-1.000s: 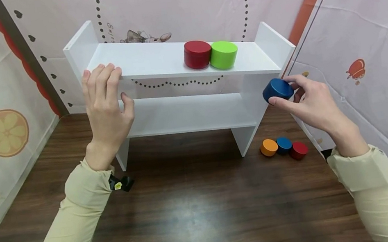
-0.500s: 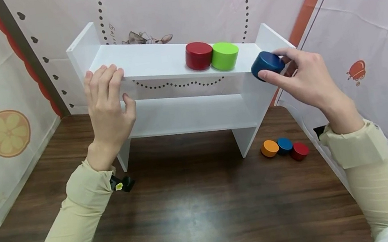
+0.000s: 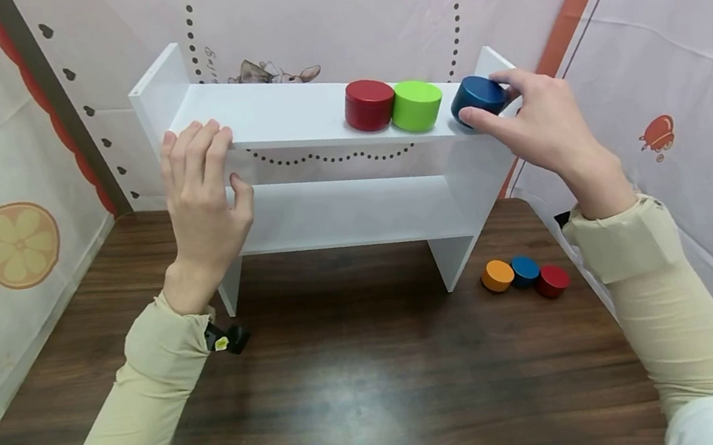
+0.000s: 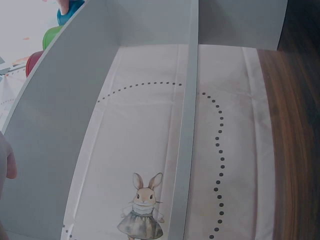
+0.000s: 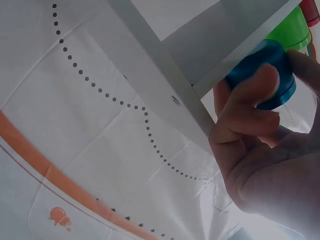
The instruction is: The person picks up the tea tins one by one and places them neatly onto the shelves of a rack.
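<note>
My right hand [image 3: 544, 120] pinches a round blue tin [image 3: 478, 95] between thumb and fingers, at the right end of the white shelf unit's top board [image 3: 272, 109]. The right wrist view shows the fingers curled round the blue tin [image 5: 252, 62]; whether its base touches the board cannot be told. A lime-green tin [image 3: 417, 105] stands left of it with a small gap, beside a red tin [image 3: 369, 104]. My left hand [image 3: 205, 198] rests its fingertips on the board's front edge at the left, thumb held apart, holding no tin.
Smaller orange [image 3: 497, 276], blue [image 3: 525, 270] and red tins [image 3: 552, 281] sit in a row on the dark wooden surface [image 3: 351, 375], right of the shelf unit. A lower board [image 3: 355, 211] spans the unit. Printed cloth [image 3: 682, 55] hangs behind and at both sides.
My right hand has carried the blue tin up and left, from beside the shelf unit to the top board's right end. The left hand has kept its place on the board's edge.
</note>
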Demonstrator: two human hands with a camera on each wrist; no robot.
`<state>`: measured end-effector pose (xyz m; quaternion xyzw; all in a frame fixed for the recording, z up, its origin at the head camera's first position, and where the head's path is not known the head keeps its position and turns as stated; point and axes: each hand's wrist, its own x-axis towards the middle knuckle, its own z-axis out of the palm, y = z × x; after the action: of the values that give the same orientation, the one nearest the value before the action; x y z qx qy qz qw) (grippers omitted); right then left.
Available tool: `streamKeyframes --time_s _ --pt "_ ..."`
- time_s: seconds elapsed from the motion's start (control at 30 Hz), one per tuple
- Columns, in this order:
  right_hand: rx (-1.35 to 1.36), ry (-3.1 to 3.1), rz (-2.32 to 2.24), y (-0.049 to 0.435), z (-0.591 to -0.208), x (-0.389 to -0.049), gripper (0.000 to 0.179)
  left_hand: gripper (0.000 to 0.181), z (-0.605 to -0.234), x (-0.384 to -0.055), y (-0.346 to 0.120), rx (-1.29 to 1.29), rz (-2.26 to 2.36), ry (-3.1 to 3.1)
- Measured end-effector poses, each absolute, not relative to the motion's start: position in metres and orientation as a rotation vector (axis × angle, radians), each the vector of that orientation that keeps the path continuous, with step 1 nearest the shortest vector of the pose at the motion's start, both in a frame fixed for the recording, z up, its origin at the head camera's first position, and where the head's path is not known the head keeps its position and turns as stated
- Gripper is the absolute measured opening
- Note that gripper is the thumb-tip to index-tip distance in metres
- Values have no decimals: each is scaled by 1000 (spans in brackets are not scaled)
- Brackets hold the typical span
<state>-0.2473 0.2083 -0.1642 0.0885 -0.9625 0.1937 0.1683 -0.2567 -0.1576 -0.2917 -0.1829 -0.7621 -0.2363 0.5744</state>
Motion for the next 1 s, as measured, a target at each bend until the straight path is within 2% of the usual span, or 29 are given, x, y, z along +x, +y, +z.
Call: streamKeyframes --time_s 0.27,0.47,0.73,1.0 --pt "230 -2760 483 203 -167 -255 72 47 -291 -256 -158 -429 -558 -1787" --pt "209 -2689 581 205 -171 -245 76 46 -291 -256 -157 -432 -561 -1786" --pt "314 -2194 777 230 -198 -224 35 47 -291 -257 -156 -428 -564 -1784" --pt "178 -2336 721 277 -269 -220 27 46 -292 -257 -157 -423 -571 -1789"
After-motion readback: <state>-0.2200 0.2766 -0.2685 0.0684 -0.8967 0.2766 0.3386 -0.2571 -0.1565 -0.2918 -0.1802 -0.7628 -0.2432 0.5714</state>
